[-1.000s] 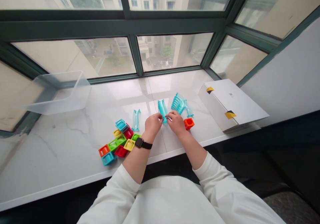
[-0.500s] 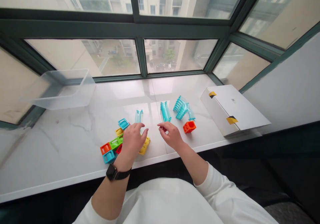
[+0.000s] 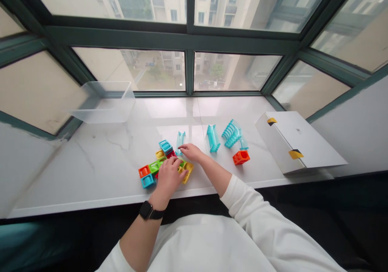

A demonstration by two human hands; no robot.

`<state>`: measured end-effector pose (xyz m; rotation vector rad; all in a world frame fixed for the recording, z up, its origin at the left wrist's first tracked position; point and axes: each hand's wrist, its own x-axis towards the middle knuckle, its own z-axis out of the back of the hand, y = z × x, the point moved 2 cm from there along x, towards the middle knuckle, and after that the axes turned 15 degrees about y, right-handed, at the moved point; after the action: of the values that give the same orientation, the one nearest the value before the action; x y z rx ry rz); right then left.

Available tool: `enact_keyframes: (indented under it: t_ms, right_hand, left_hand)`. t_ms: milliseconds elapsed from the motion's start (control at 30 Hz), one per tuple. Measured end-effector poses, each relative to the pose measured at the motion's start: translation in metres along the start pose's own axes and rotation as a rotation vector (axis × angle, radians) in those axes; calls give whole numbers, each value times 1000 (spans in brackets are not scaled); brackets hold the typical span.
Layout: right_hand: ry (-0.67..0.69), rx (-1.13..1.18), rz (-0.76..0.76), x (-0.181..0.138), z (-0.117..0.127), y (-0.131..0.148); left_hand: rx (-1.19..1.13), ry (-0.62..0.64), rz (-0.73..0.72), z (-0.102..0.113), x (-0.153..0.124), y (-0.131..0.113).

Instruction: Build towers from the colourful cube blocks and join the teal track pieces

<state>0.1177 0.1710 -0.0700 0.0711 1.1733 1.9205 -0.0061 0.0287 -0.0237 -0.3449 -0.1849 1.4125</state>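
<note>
A cluster of coloured cube blocks (image 3: 147, 180) in blue, orange, green, yellow and red lies near the front edge. My left hand (image 3: 169, 176) rests over its right part, thumb and fingers apart, covering several blocks. Just behind, a clear blue track piece (image 3: 181, 136) meets the cluster. My right hand (image 3: 191, 152) reaches across to it, fingertips at its near right side and fingers stretched out; whether they touch it is unclear. To the right lie a straight ribbed blue track (image 3: 213, 138), a curved one (image 3: 232, 133) and an orange cube block (image 3: 241, 157).
A clear plastic tub (image 3: 106, 116) stands at the back left against the window. On the right sits a white box (image 3: 300, 140) with yellow-and-black tape tabs. The white marble-look sill (image 3: 100, 183) ends at its front edge near my body.
My right hand has moved left, from open surface to the clear track piece. My left hand stays over the blocks, its fingers lower on them. The view has shifted left.
</note>
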Motion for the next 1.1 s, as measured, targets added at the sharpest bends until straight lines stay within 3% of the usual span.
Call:
enact_keyframes:
  t_ms: [267,500,767,967,1100]
  right_hand:
    - [13,-150,-64,9,-3,5]
    - [-146,-176,-45,-13,8,11]
    - [-423,-61,323,-104,25,27]
    - [-488,-87,411,-173,27,27]
    - [-540,-106,447,-199,24,28]
  left_hand:
    - [22,26,27,0,0,0]
    - [7,30,19,0,0,-1]
    - [21,11,-8,4,-1,-3]
    - [-71,-41,-58,28,-6,-7]
    - [-344,-70,-159,51,-8,-32]
